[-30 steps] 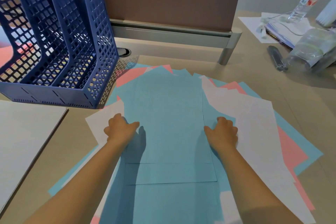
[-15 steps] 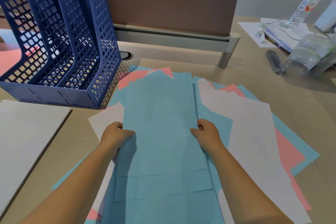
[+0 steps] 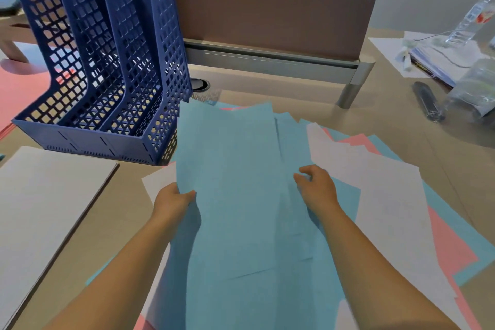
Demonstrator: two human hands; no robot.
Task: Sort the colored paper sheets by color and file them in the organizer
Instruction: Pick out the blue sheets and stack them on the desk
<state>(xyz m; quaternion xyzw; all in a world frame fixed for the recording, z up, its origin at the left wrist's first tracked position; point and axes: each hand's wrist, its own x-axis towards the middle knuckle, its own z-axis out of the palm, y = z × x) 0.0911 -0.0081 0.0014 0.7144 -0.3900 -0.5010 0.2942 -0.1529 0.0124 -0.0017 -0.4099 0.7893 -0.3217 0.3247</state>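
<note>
Blue sheets [image 3: 235, 195], gathered into a loose stack, fill the centre of the frame in the head view, between my two hands. My left hand [image 3: 171, 202] pinches the stack's left edge, thumb on top and fingers curled beneath. My right hand [image 3: 317, 189] rests on the right part of the stack with its fingers bent; I cannot tell whether it grips the paper. The stack's long axis runs from the bottom centre of the frame toward the upper centre, its far end tilted slightly left and overlapping the organizer's near corner. The blue mesh organizer [image 3: 101, 61] stands at upper left, its three compartments upright. White sheets [image 3: 383, 195], pink sheets [image 3: 450, 244] and further blue ones lie fanned on the desk [image 3: 388, 120] at right. A white stack [image 3: 45, 201] lies at left.
</note>
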